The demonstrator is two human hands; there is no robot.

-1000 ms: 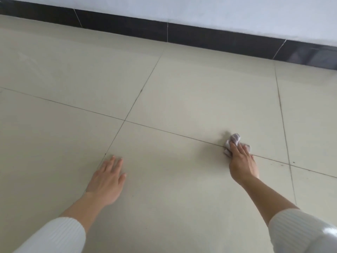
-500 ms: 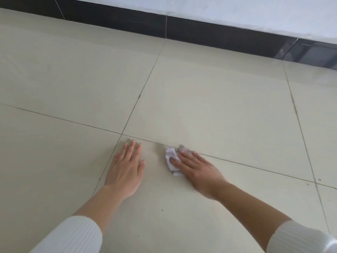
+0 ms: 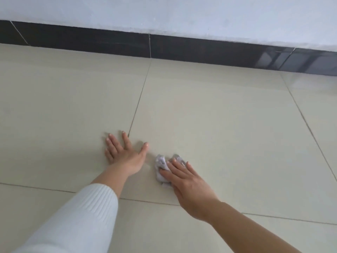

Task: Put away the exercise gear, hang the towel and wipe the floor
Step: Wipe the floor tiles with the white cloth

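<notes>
Tiles of a pale cream colour made up the floor, with thin dark lines running between them. The left hand lay flat on the floor, palm down. Its fingers were spread wide and its thumb stuck out to the side. One fingertip sat right at the end of a dark line. A white sleeve covered that arm up to near the wrist.

The right hand was just beside the left one, but the two did not touch. It pressed down on a small crumpled cloth, which was pale grey-white. The fingers were held straight and lay close together on top of the cloth, and the thumb lay across its near part. The cloth was squashed between the hand and the floor. Bits of it poked out past the fingertips and beside the thumb. It was near the left thumb, with a little bare floor between them. The right arm was bare as far as could be seen.

Far off, a shiny black strip ran along the bottom of a white wall.
</notes>
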